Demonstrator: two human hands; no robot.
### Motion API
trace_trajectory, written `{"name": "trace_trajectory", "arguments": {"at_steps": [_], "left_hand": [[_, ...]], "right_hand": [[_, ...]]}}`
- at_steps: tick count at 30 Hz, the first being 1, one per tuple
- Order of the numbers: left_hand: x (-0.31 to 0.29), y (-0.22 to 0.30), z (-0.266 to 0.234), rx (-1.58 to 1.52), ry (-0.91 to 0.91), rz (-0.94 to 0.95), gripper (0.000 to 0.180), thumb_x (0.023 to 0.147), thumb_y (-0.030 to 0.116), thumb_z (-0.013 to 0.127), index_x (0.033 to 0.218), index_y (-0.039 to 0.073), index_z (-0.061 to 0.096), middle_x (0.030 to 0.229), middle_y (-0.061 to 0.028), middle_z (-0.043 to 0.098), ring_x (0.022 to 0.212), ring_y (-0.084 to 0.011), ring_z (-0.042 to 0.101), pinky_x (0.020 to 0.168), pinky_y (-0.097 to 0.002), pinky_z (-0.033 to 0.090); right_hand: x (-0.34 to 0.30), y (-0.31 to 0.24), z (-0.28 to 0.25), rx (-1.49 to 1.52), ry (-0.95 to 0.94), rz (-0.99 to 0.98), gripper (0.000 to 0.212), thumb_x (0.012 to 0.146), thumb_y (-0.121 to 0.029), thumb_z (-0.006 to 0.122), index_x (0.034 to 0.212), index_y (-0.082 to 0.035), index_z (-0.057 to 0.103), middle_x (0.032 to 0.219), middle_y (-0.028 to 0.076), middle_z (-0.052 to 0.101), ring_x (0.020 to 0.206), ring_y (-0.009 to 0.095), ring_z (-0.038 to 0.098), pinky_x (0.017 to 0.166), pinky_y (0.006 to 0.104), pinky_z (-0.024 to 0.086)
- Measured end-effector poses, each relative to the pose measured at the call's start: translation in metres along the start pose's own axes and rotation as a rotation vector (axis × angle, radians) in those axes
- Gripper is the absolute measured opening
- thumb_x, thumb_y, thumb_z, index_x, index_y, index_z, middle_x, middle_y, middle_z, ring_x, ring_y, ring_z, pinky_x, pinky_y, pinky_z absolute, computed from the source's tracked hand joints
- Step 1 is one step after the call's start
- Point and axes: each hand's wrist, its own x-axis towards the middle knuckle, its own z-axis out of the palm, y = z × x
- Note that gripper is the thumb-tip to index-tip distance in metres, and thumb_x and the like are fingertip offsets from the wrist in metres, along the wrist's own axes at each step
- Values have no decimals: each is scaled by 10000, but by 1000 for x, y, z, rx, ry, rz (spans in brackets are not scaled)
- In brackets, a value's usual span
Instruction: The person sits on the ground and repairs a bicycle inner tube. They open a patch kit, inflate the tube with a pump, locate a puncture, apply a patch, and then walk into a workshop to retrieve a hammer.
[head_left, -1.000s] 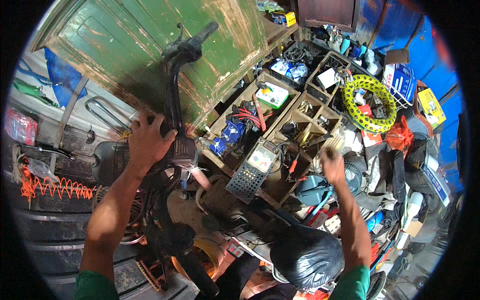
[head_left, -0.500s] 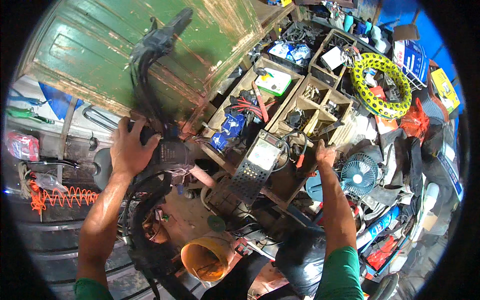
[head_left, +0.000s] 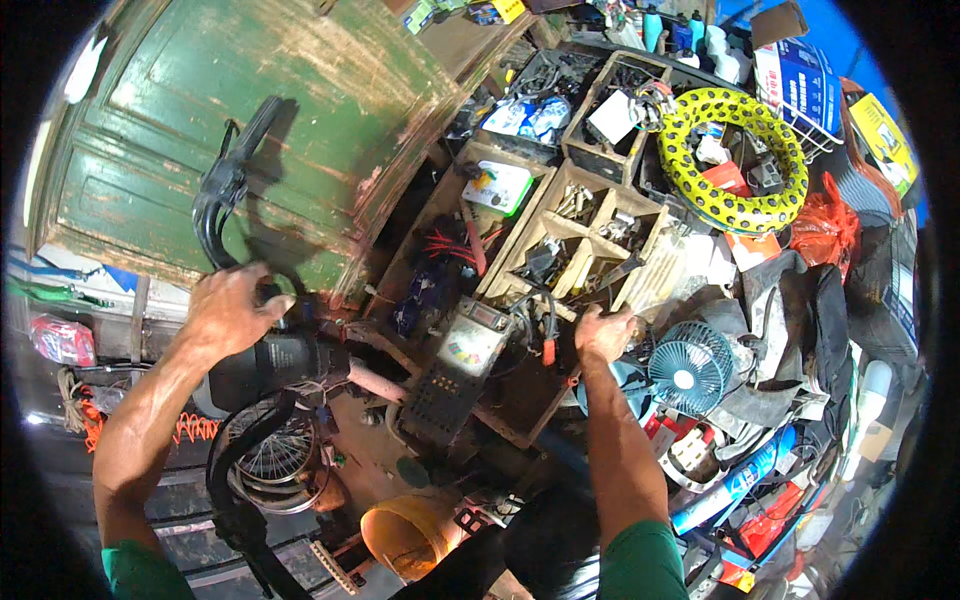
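Observation:
My left hand is curled over the middle of a black handlebar, beside a dark cylindrical housing. One end of the bar reaches up in front of a worn green door; the other bends down toward me. My right hand is closed at the near right corner of a long wooden tray; its fingertips are partly hidden. Inside the tray lie a perforated metal box, a cable with a red end and red wires. Alongside runs a divided section holding small parts.
A yellow spotted ring and a small blue fan sit among clutter at right. Below stands a yellow bucket. A spoked wheel shows behind the bar. The green door fills the upper left.
The view has shifted. The handlebar has swung left and down against the door, with my left hand still on it, uncovering the spoked wheel. My right hand stays at the tray's corner.

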Motion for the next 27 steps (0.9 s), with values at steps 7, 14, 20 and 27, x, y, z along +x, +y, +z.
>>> {"name": "trace_trajectory", "arguments": {"at_steps": [7,14,20,27], "left_hand": [[118,200,8,-172,-52,651,544,923,523,705,1218,66,714,1088,-217,758,1018,-430,728,879,-525,577],[226,382,69,-625,187,739,588,946,444,715,1432,132,608,1287,-249,681,1189,-426,659,1020,-480,533],[272,469,72,-571,90,500,683,999,650,532,1466,154,585,1472,-272,545,1335,-468,570,1119,-543,477],[305,470,79,-518,303,468,324,945,264,589,1058,44,799,1083,-255,761,1041,-435,743,915,-506,611]], "right_hand": [[10,8,-1,77,30,26,676,857,-244,682,1437,36,476,1382,278,544,1332,466,503,1114,539,444],[-2,0,-2,95,-53,-17,731,859,-247,711,1455,88,452,1459,354,486,1399,499,452,1189,531,386],[7,6,-3,147,-77,1,791,832,-256,703,1471,117,425,1437,374,488,1353,519,484,1159,533,417],[6,5,0,200,-23,-8,727,805,-198,735,1414,84,457,1336,301,530,1286,491,524,1116,521,436]]}}
